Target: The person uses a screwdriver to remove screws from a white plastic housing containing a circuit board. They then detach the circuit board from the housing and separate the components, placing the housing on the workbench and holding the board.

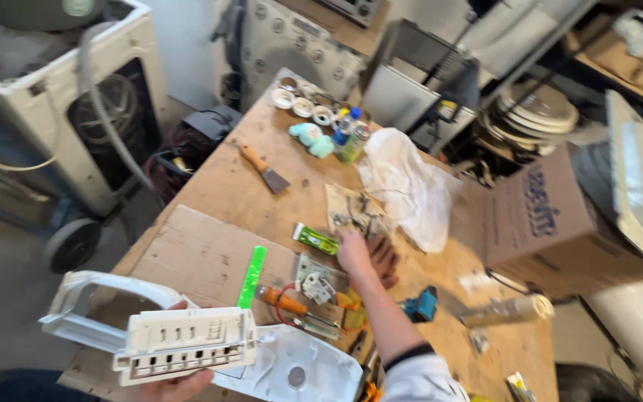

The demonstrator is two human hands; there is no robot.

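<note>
Left hand [176, 385] holds a white plastic dispenser housing [180, 344] from underneath, at the near edge of the table [217, 186]. Fingers are curled under it and mostly hidden; it looks like a clamp on the bottom edge, thumb not visible. The housing is a thin-walled moulding: probably light, stiff overall, but the curved loop section [91, 294] on the left and the slotted front face look like they'd flex or crack if squeezed. Best grip seems to be the solid boxy body, not the loop.

Right hand [355, 253] is stretched out over the table, fingers spread and pressing on a brown rag or glove [383, 257], beside a crumpled paper scrap [355, 208]. Can't tell if it actually grips anything.

Nearby: green strip [251, 277], orange-handled screwdriver [284, 301], scraper [262, 170], white cloth [407, 186], cardboard box [541, 216].
</note>
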